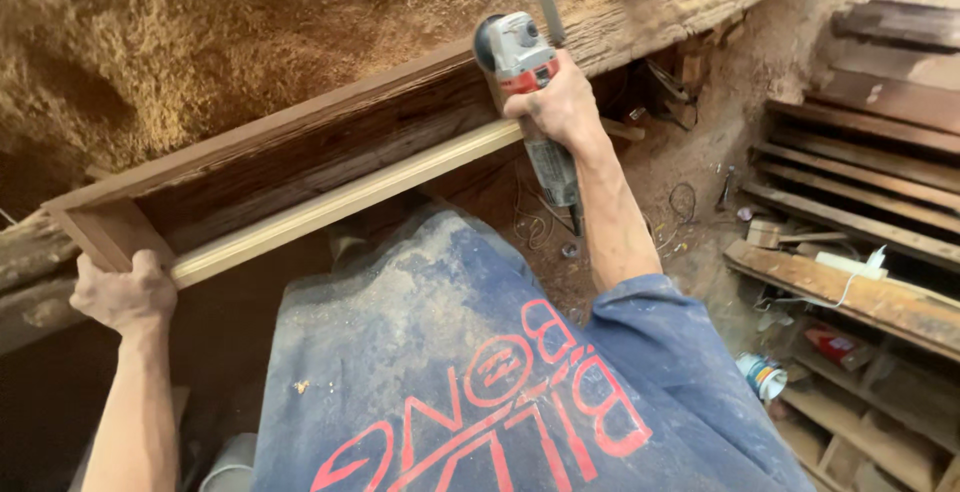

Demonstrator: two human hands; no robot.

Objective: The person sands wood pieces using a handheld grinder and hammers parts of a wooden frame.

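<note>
We look down over our own blue, dust-streaked shirt [440, 352] at a long wooden frame [300, 142] that lies slantwise in front of us, running from lower left to upper right. Its outer boards are dark brown, and a paler strip of wood [340, 200] runs along the near edge, just inside the dark side board.

Our left hand [122, 295] takes the near left corner of the frame; the grip is pressed together around the end of the pale strip, fingers curled over the top and the thumb side towards us. Our right hand [560, 107] holds an angle grinder [525, 72] with a grey and red body, the grip wrapped tight around its middle. The grinder's head sits at the far end of the pale strip, right against the dark board; whether the disc touches the wood we cannot tell, since the head hides it. The tool's tail and cable point down towards our chest.

Behind the frame a heap of sawdust [200, 32] fills the upper left, and a rough old beam [680, 2] passes along the top. To the right, on the dusty ground, lie stacked planks [860, 172], a loose board [850, 297] with a white cord over it, a red can [835, 344] and a small roll of tape [765, 377].
</note>
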